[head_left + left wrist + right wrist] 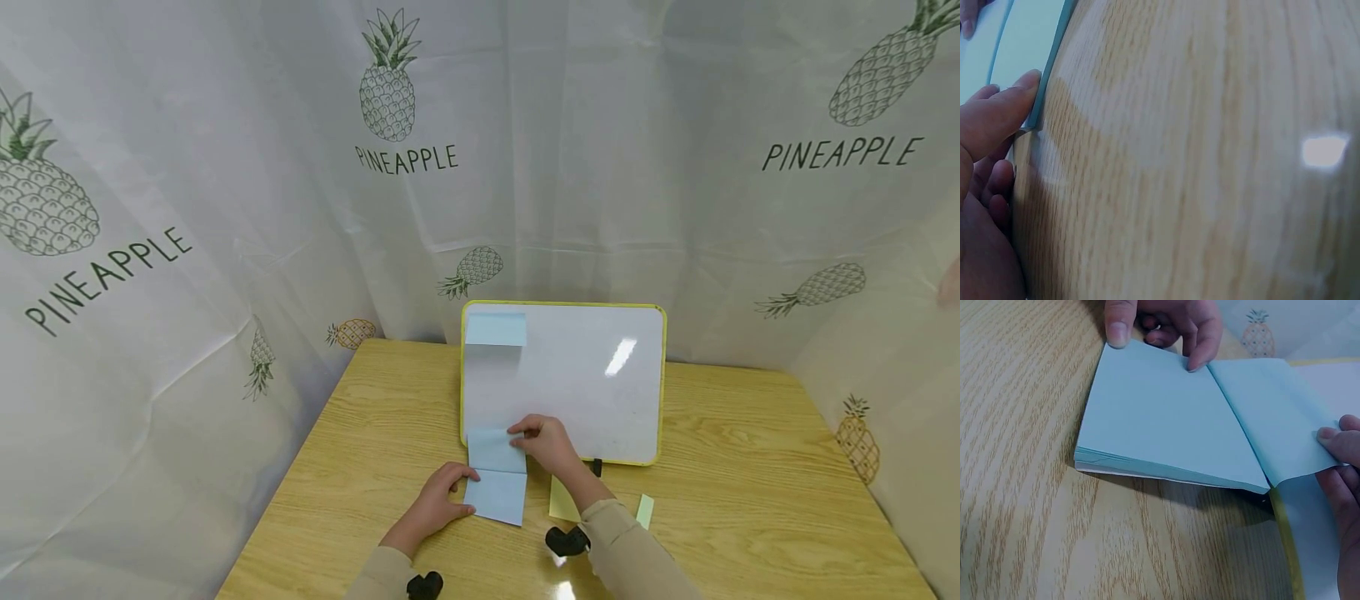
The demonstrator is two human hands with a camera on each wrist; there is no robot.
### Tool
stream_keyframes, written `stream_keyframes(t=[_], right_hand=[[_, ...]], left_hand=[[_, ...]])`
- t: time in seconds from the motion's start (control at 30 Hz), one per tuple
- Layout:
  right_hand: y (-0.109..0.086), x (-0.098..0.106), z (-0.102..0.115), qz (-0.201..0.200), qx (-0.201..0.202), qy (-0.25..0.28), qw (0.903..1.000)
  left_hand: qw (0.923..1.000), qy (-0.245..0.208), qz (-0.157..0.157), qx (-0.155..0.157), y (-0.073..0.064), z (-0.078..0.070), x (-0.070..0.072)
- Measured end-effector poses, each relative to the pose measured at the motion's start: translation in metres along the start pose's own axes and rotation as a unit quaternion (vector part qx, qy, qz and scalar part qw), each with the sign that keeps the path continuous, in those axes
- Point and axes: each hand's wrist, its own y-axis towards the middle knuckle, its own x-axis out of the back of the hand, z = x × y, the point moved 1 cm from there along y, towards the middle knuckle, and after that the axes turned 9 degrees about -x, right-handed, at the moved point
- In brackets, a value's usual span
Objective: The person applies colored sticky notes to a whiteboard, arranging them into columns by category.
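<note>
A light blue sticky note pad lies at the near left corner of the whiteboard. My left hand grips its left edge, thumb and fingers spread along the side; the thumb presses on top in the right wrist view. The pad's top sticky note is folded up from the stack, joined to it along the far edge. My right hand pinches that sheet by its right edge, thumb on top and fingers beneath. Another blue sticky note is on the board's upper left corner, its lower edge casting a shadow.
Right of the blue pad, a yellow sticky pad is partly hidden under the right forearm. A pale green strip lies beyond that sleeve. A small black object shows at the board's near edge. A pineapple-print curtain surrounds the wooden table.
</note>
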Motion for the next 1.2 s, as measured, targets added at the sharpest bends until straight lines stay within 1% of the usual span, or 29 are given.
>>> stream_keyframes(t=[0.23,0.5,0.9,1.2], right_hand=[[0.0032,0.0019,-0.0044,0.006,0.011,0.0,0.9999],[0.0023,0.0015,-0.0009,0.005,0.008,0.005,0.9999],[0.0011,0.002,-0.0013,0.002,0.005,0.014,0.9999],[0.0021,0.0034,-0.0014,0.002,-0.006,0.005,1.0]], left_hand=[[0.9999,0.01,0.002,-0.006,0.0006,-0.0012,0.0004],[0.9999,0.012,0.007,-0.006,0.0008,-0.0032,0.0018],[0.9998,0.015,0.011,-0.006,0.0004,-0.0032,0.0015],[0.9997,0.02,0.016,-0.007,0.0004,0.0002,0.0011]])
